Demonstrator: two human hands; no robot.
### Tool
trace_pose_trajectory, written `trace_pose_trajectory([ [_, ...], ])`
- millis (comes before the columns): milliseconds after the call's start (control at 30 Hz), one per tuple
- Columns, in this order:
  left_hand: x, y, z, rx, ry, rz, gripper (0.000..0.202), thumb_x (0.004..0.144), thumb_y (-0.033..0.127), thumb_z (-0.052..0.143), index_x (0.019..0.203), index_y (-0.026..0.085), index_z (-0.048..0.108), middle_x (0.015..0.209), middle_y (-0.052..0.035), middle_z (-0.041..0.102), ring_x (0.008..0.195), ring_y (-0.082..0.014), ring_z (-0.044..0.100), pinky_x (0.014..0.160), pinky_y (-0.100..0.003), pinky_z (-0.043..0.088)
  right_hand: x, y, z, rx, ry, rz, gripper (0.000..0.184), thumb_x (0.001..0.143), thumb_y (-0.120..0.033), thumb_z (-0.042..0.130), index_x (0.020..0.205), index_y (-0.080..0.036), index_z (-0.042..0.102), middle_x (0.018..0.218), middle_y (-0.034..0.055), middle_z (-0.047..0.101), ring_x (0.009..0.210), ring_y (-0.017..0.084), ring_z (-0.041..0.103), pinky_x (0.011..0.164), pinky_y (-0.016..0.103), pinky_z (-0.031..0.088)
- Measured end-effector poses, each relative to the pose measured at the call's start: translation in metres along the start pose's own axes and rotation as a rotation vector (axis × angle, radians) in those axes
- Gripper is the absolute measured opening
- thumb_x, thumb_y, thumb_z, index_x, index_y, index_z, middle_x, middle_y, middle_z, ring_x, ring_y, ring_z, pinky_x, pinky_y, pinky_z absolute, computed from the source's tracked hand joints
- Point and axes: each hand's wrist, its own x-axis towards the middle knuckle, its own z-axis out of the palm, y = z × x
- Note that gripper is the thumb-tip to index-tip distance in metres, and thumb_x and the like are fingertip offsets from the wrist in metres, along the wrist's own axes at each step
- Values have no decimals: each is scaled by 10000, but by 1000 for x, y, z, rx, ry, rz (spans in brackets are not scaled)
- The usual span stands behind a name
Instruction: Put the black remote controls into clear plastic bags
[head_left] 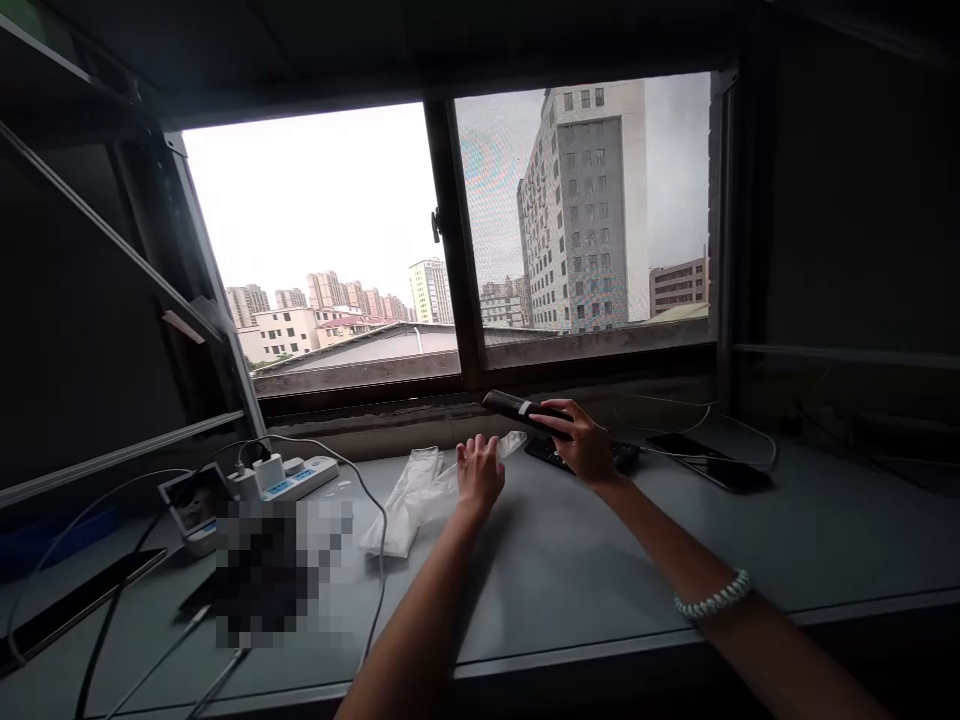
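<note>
My right hand (pixel 586 445) is closed around a long, dark, slim object (pixel 504 403) with a white band across it. That object is held above the desk, tilted with its far end up and to the left; its exact kind does not show. With curled fingers, my left hand (pixel 481 472) grips a crumpled clear plastic bag (pixel 439 505). Part of the bag stretches out to the left on the desk, and another part sticks out right of the fingers. Beneath my right hand lies a black object with small buttons (pixel 547 455), partly covered.
A dark phone (pixel 712 462) and a white cable lie at the right. On the left are a white power strip (pixel 304 478) with plugs, loose cables, a dark tablet-like slab (pixel 82 600) and a blurred-out patch. The grey desk (pixel 555 600) ends at a window with metal posts beside it.
</note>
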Motion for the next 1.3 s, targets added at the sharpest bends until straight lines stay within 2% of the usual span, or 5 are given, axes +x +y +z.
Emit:
trace_pose_trajectory([
  [233, -2, -1, 0, -17, 2, 8, 276, 857, 173, 403, 756, 172, 660, 1072, -94, 554, 945, -218, 516, 903, -389, 322, -3, 4, 0, -71, 60, -100, 436, 800, -33, 457, 1012, -348, 672, 1135, -16, 577, 988, 176, 548, 713, 272, 509],
  [733, 5, -10, -13, -68, 382, 7, 290, 803, 32, 427, 875, 232, 624, 1158, -52, 546, 1043, -207, 509, 948, -407, 296, -1, 16, -3, -107, 222, -88, 416, 837, -50, 422, 972, -342, 686, 1118, -11, 592, 981, 168, 552, 813, 301, 493],
  [867, 4, -13, -12, -111, 284, 105, 376, 730, -58, 391, 827, 233, 610, 1218, -30, 516, 1133, -194, 467, 1003, -397, 255, -3, 13, -4, -121, 182, -111, 418, 830, -42, 433, 972, -343, 686, 1122, -18, 592, 968, 163, 555, 789, 288, 491],
  [1100, -4, -13, 6, -88, -222, 83, 180, 708, 55, 475, 817, 182, 541, 946, -41, 600, 842, -176, 587, 957, -349, 313, -5, 14, -3, -113, 108, -82, 382, 814, -53, 463, 912, -334, 703, 1107, -23, 596, 961, 181, 548, 739, 300, 486],
  [1300, -7, -11, 15, -145, -243, 103, 339, 783, 178, 484, 1116, 229, 517, 1030, -42, 594, 871, -169, 574, 898, -313, 347, -7, 14, -2, -95, 28, -77, 382, 792, -49, 466, 869, -333, 709, 1122, -35, 591, 967, 192, 548, 704, 303, 488],
])
